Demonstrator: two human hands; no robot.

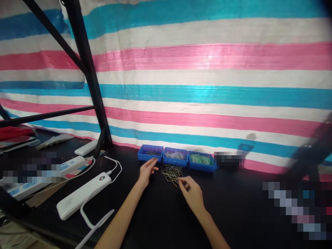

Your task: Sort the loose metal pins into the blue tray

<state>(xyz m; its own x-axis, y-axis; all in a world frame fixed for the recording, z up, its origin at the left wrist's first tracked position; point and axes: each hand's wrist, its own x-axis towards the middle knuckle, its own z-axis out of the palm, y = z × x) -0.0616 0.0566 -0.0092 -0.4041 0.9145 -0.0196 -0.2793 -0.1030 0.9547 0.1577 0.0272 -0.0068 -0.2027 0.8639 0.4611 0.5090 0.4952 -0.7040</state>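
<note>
A loose pile of thin metal pins [171, 172] lies on the black table [233, 207] in front of three small blue trays. My right hand [191, 193] rests at the pile's near edge, thumb and forefinger pinched together on a pin. My left hand [147, 169] hovers left of the pile, just before the left blue tray [150, 153], fingers loosely curled and apart, nothing visible in it. The middle blue tray [175, 156] holds pale parts and the right blue tray [202, 160] holds greenish parts.
A white power bank [83, 194] with a white cable [90, 221] lies to the left, beside white power strips [52, 173]. A black metal frame post [89, 76] rises at the back left. A striped tarp [207, 86] hangs behind the table.
</note>
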